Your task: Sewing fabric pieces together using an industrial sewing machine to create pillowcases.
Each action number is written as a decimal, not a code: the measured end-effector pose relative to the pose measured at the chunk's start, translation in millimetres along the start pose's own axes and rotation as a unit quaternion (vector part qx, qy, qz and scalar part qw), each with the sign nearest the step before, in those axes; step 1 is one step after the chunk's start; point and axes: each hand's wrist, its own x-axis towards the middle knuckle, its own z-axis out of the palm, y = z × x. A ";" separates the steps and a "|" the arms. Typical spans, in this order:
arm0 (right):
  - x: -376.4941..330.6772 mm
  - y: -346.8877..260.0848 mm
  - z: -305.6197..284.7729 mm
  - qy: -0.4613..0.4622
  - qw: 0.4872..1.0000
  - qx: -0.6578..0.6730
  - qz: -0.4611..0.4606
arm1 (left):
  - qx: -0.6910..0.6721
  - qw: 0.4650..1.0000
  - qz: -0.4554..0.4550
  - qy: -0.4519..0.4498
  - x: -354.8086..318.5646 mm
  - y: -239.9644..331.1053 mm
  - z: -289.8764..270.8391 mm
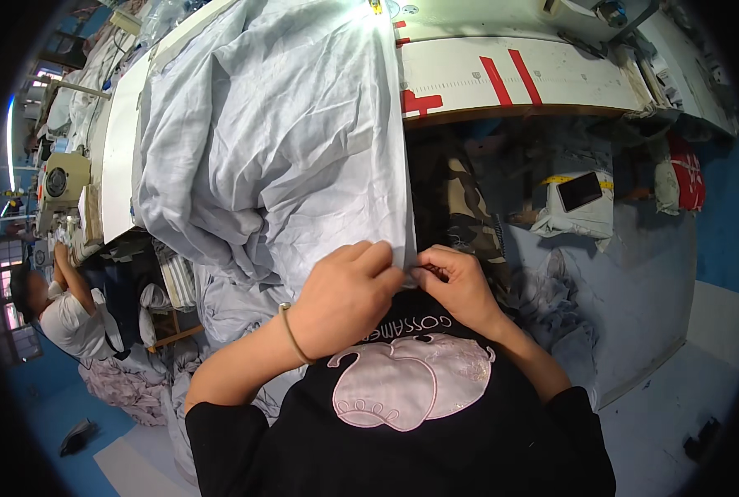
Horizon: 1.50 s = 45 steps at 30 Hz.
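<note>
A large piece of pale blue-grey fabric point(278, 124) drapes over the white sewing table and down toward me, wrinkled on its left and running in a straight folded edge on its right. At its near end, my left hand point(349, 290) is closed on the fabric, fingers curled over the edge. Just to the right, my right hand point(454, 282) pinches the same edge between thumb and fingers. The two hands are close together in front of my black shirt. The far end of the edge lies under a bright lamp point(376, 7), where glare hides detail.
The white table point(452, 74) carries red tape strips and a printed scale. A dark phone point(580, 191) lies on a stool at the right. Grey cloth point(556, 298) is heaped below it. At far left, another person point(71, 319) works by a sewing machine point(63, 182).
</note>
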 end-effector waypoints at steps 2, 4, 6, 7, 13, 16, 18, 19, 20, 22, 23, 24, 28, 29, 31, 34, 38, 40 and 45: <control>-2.5 1.6 -1.5 0.017 0.999 -0.033 -0.028 | 0.006 1.000 0.015 -0.018 11.3 4.5 4.5; -4.6 4.0 -5.7 0.036 0.996 -0.063 -0.052 | -0.017 0.998 0.065 -0.016 22.2 2.0 14.8; -3.8 4.9 -12.1 0.014 0.987 -0.127 -0.095 | -0.030 0.996 0.075 -0.020 27.2 -3.3 24.3; -1.3 3.9 -14.9 0.003 0.987 -0.133 -0.092 | -0.039 0.996 0.065 -0.043 28.4 -5.7 27.9; 43.2 -16.5 -28.2 0.180 0.837 -0.345 -0.384 | -0.076 0.992 0.074 -0.062 40.8 -3.5 20.8; 59.0 -23.6 -32.9 0.069 0.837 -0.336 -0.427 | -0.218 0.964 0.074 -0.136 47.5 -23.0 -5.0; 60.5 -22.6 -33.3 0.061 0.873 -0.282 -0.393 | -0.366 0.922 0.020 -0.128 37.0 -55.8 -32.2; 60.6 -20.4 -33.3 0.075 0.883 -0.257 -0.386 | -0.328 0.940 -0.089 0.005 31.9 -72.2 -37.6; 58.3 -18.0 -32.8 0.073 0.892 -0.253 -0.366 | -0.181 0.967 -0.080 0.158 27.4 -96.8 -44.2; 58.6 -12.4 -31.8 0.079 0.913 -0.237 -0.322 | 0.149 0.885 -0.291 0.331 20.8 -136.9 -41.6; 58.3 -10.8 -32.3 0.078 0.909 -0.233 -0.336 | 0.222 0.838 -0.367 0.337 15.7 -150.7 -37.7; 60.2 -9.3 -32.7 0.080 0.914 -0.234 -0.320 | 0.235 0.823 -0.332 0.397 11.0 -162.2 -34.8; 67.3 -13.6 -41.6 0.039 0.911 -0.248 -0.326 | 0.178 0.858 -0.335 0.346 5.3 -187.1 -37.1; 69.5 -15.5 -44.7 0.039 0.912 -0.249 -0.322 | 0.151 0.865 -0.342 0.335 9.5 -191.4 -40.4; 74.8 -19.8 -50.3 0.006 0.913 -0.260 -0.314 | 0.140 0.873 -0.342 0.317 21.7 -199.6 -51.5; 86.2 -26.7 -55.9 -0.006 0.913 -0.261 -0.313 | 0.114 0.885 -0.342 0.294 45.9 -212.7 -69.6; 107.6 -42.6 -58.3 0.005 0.904 -0.278 -0.326 | 0.087 0.903 -0.312 0.282 73.3 -233.5 -88.9; 118.7 -53.2 -61.6 -0.006 0.900 -0.284 -0.330 | 0.095 0.908 -0.302 0.273 83.2 -246.9 -95.6; 146.7 -72.3 -69.0 -0.029 0.895 -0.304 -0.325 | 0.125 0.919 -0.267 0.263 101.6 -279.1 -105.2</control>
